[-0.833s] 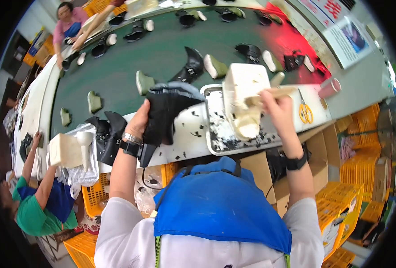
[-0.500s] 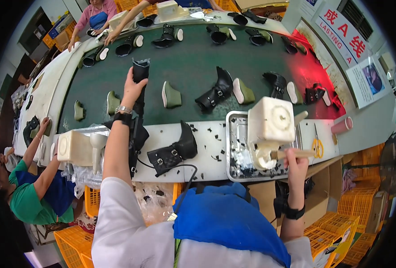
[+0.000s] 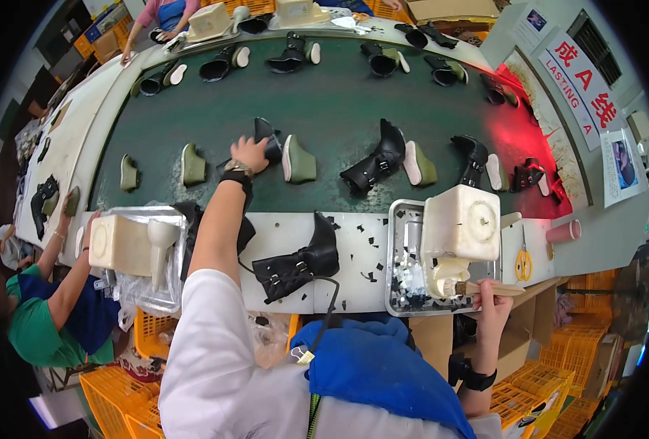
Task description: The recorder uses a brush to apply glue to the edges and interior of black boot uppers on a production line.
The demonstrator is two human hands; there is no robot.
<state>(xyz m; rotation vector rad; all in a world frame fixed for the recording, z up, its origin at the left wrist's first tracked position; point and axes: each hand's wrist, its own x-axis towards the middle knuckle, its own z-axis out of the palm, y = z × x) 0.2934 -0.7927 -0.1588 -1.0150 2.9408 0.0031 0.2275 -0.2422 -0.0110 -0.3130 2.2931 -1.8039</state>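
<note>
My left hand point(image 3: 249, 155) is on a black boot point(image 3: 268, 137) on the green belt, its fingers bent over the boot and covering its middle. Right beside that boot stands an olive-green wedge sole point(image 3: 300, 159). My right hand point(image 3: 491, 309) pinches the wooden handle of a brush point(image 3: 506, 290). The brush's bristle end is at the mouth of a cream-coloured glue pot point(image 3: 460, 227), which stands in a metal tray point(image 3: 405, 300) strewn with black scraps. Between my arms, another black boot point(image 3: 300, 262) lies on the white table edge.
More black boots point(image 3: 375, 159) and green soles point(image 3: 419, 162) line the belt point(image 3: 192, 110). Yellow scissors point(image 3: 523, 262) and a pink cup point(image 3: 563, 232) are at the right. A co-worker in green point(image 3: 64, 318) sits at the left by a second tray point(image 3: 167, 298). A black cable point(image 3: 333, 296) runs past the near boot.
My left hand has lowered the held boot onto the belt beside a green sole. My right hand and the brush stay at the glue pot. The view has shifted slightly.
</note>
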